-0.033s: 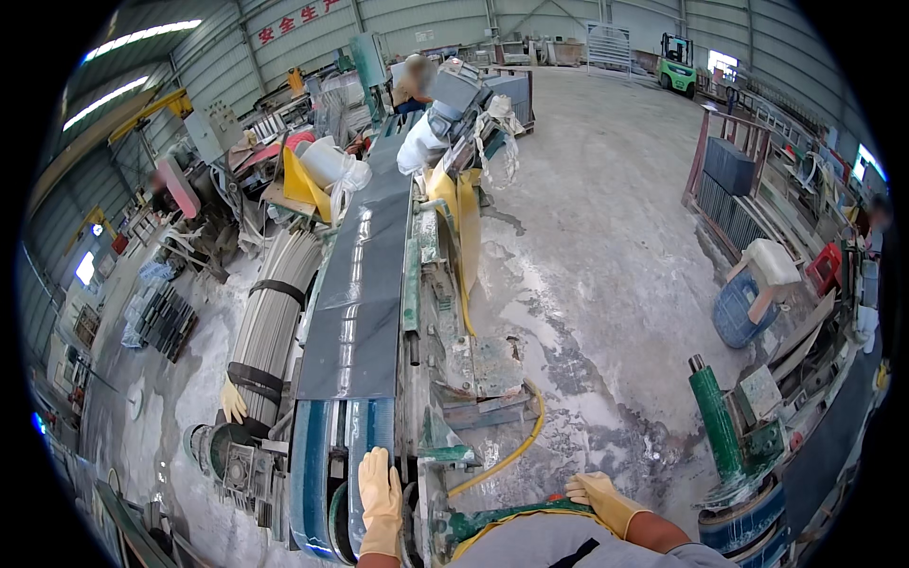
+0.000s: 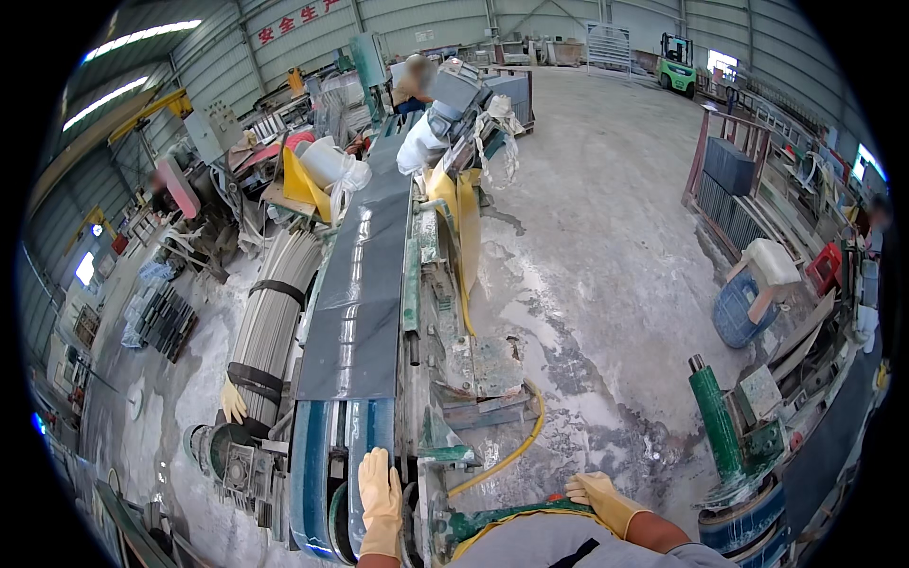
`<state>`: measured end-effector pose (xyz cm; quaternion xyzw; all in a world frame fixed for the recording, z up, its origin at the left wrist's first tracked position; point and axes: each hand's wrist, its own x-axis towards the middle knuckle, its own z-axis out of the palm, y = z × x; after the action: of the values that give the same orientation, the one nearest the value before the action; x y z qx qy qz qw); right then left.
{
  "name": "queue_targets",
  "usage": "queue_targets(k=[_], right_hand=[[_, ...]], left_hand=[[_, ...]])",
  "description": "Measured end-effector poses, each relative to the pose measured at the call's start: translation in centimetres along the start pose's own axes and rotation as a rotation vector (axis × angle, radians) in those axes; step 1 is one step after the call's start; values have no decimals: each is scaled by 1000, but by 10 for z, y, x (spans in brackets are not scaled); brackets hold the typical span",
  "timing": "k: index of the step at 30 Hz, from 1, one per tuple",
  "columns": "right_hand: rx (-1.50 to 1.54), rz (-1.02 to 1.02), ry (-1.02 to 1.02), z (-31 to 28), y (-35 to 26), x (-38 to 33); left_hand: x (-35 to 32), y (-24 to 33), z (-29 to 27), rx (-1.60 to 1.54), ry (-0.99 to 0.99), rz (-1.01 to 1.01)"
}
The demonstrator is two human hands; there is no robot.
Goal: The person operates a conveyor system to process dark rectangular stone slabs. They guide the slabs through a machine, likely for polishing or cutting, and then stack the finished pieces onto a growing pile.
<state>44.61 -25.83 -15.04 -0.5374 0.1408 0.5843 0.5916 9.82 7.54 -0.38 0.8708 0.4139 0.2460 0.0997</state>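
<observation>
My left hand (image 2: 381, 500), in a cream rubber glove, lies with fingers stretched over the right side of the near end of a conveyor with blue belts (image 2: 371, 426). It holds nothing. Just beyond its fingertips begins a dark grey polished stone slab (image 2: 348, 350), lying flat on the belts with more slabs in line behind it. My right hand (image 2: 606, 502), gloved alike, rests near my waist beside a green frame edge (image 2: 473, 523). Its fingers are extended and loosely together, with nothing seen in them.
A strapped bundle of pale strips (image 2: 270, 312) and a motor (image 2: 237, 459) flank the conveyor's left side, with a spare glove (image 2: 233, 401) hanging there. A yellow hose (image 2: 540, 417) curves over the wet floor. At right stand a green post (image 2: 715, 417) and a blue barrel (image 2: 745, 312). Another person (image 2: 411, 90) is at the far end.
</observation>
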Motion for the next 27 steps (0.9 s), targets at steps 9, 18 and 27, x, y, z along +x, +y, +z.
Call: queue_targets(k=[9, 18, 27], right_hand=[[-205, -34, 105, 19, -4, -13], [-223, -46, 108, 19, -4, -15], [-252, -66, 121, 19, -2, -14]], left_hand=[[-6, 0, -5, -43, -30, -22], [-8, 6, -11, -47, -52, -22], [-16, 5, -11, -4, -44, -10]])
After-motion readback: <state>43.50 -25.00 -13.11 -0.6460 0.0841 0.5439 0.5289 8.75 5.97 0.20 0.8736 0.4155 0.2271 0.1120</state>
